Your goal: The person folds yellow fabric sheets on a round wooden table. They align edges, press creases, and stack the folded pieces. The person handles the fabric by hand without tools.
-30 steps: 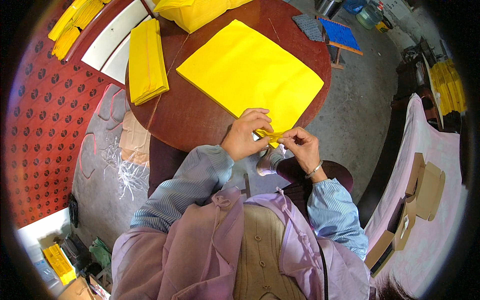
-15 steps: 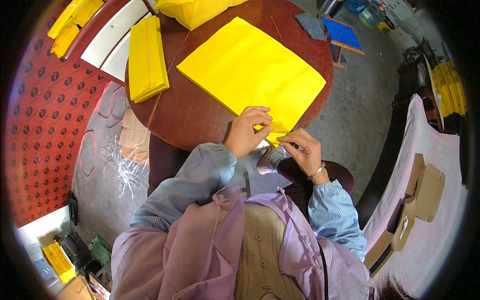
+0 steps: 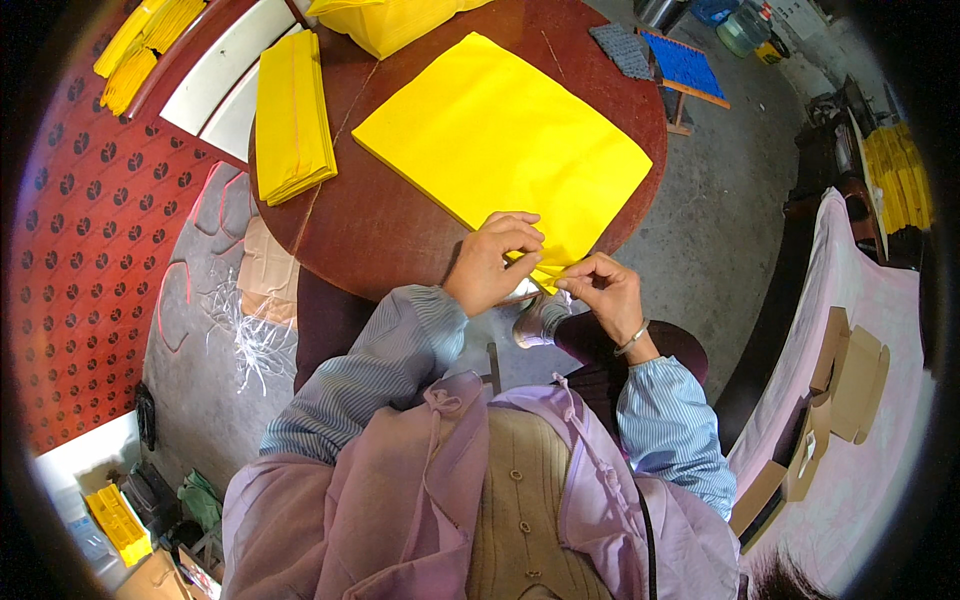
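Observation:
A thick, flat stack of yellow sheets (image 3: 500, 130), which look like cloth, lies on the round reddish-brown table (image 3: 370, 240). Its near corner reaches the table's edge, and the top layer is creased there. My left hand (image 3: 492, 262) is at this corner, its fingers curled and its thumb and fingertips closed on the creased sheet. Just to the right, my right hand (image 3: 608, 295) pinches the tip of the corner between thumb and forefinger. A bracelet (image 3: 632, 338) circles my right wrist.
A folded yellow bundle (image 3: 293, 120) lies left on the table, and a larger yellow pile (image 3: 385, 28) at its far edge. A blue-topped stool (image 3: 685, 68) stands beyond right. White strings (image 3: 255, 340) litter the floor at left. Open cardboard boxes (image 3: 815, 430) lie on pale cloth at right.
My right hand has shifted very slightly with the pinched corner, and the creases in the sheet look a little different. My left hand stays in nearly the same place.

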